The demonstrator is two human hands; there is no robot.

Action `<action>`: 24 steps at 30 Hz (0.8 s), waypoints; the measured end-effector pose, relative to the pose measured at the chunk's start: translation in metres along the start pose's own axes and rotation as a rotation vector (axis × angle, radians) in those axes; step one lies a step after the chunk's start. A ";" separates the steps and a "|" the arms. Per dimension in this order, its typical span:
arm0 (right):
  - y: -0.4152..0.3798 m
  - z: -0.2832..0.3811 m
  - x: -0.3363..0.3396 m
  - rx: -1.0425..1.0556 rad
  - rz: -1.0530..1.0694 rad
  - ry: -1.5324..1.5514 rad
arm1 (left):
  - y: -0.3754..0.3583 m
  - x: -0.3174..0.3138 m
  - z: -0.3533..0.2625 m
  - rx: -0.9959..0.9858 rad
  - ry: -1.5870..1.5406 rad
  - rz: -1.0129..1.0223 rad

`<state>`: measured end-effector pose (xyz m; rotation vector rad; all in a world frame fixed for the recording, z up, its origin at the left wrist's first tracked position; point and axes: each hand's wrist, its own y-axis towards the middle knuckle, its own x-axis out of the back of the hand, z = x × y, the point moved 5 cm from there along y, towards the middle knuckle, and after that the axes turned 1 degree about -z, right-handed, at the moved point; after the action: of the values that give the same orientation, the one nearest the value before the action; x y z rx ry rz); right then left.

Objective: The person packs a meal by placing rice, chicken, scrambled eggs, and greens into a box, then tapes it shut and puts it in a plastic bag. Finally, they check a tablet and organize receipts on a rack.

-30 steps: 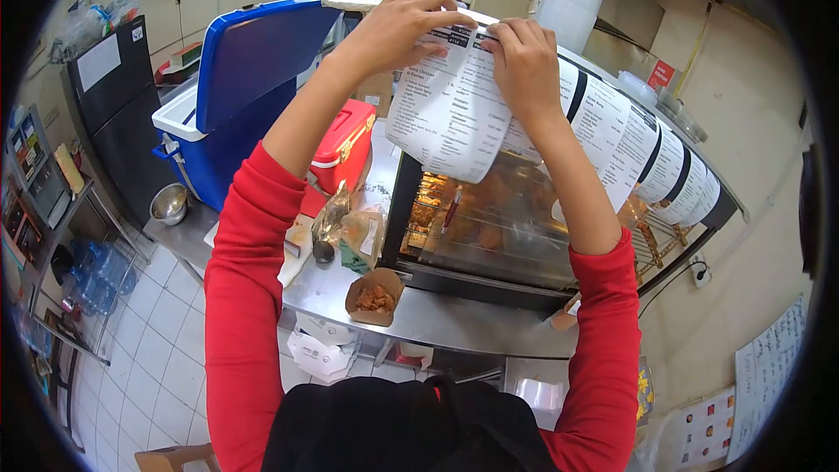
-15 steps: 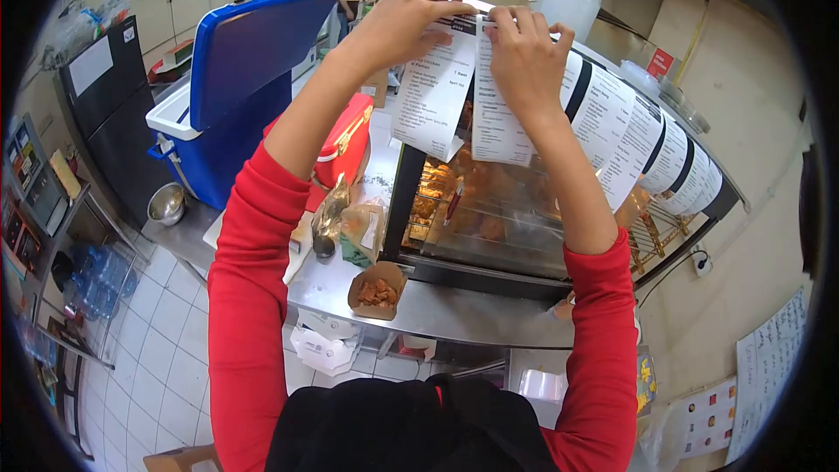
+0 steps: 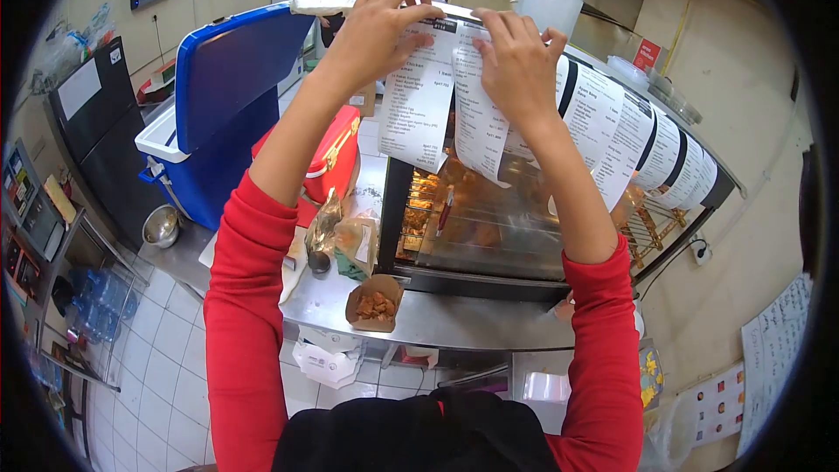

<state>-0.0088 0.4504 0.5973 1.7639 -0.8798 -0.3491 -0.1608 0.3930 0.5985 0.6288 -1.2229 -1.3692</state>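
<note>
At the top edge of a glass food warmer (image 3: 489,240), printed order receipts hang in a row. The left receipt (image 3: 415,114) hangs from under my left hand (image 3: 376,35), whose thumb and fingers close on its upper end. Beside it, a second receipt (image 3: 479,122) curls at its lower end. My right hand (image 3: 523,70) has bent fingers pressed on that one's top, the thumb side partly hidden. More receipts (image 3: 603,114) hang farther right, with black bands between some of them. Browned food shows dimly behind the warmer's glass.
A cardboard box of food pieces (image 3: 376,304) stands on the steel counter (image 3: 454,319). To the left are a blue cooler (image 3: 223,92) with its lid up, a red bag (image 3: 336,153) and a metal bowl (image 3: 162,225). A person (image 3: 334,4) stands in the background.
The view has shifted slightly. Both hands stay at the warmer's top edge. The second receipt now hangs at a slant, its lower end curled, and the left receipt's print is more visible.
</note>
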 end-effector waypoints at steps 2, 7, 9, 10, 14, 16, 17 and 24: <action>-0.001 -0.002 -0.002 -0.018 0.025 -0.023 | -0.002 -0.003 0.000 -0.004 -0.010 0.006; -0.004 -0.004 -0.002 0.022 -0.031 -0.056 | -0.012 -0.011 0.002 -0.048 0.034 -0.007; -0.004 -0.003 0.003 0.013 -0.025 -0.078 | -0.018 -0.008 -0.005 -0.060 0.040 -0.030; -0.004 -0.005 0.000 0.018 -0.014 -0.088 | -0.023 -0.013 -0.003 -0.046 0.046 -0.007; -0.002 -0.006 0.000 0.079 0.012 -0.090 | -0.029 -0.020 -0.002 -0.038 0.086 -0.039; 0.000 -0.006 0.002 0.099 0.019 -0.092 | -0.031 -0.022 0.000 -0.024 0.095 -0.026; 0.000 -0.006 0.003 0.107 0.021 -0.093 | -0.030 -0.022 -0.001 -0.018 0.098 -0.019; 0.002 -0.007 0.005 0.078 0.058 -0.066 | -0.034 -0.021 -0.006 -0.021 0.177 0.086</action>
<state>-0.0016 0.4518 0.6030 1.8024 -1.0022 -0.3410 -0.1640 0.4048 0.5605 0.6610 -1.0805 -1.2261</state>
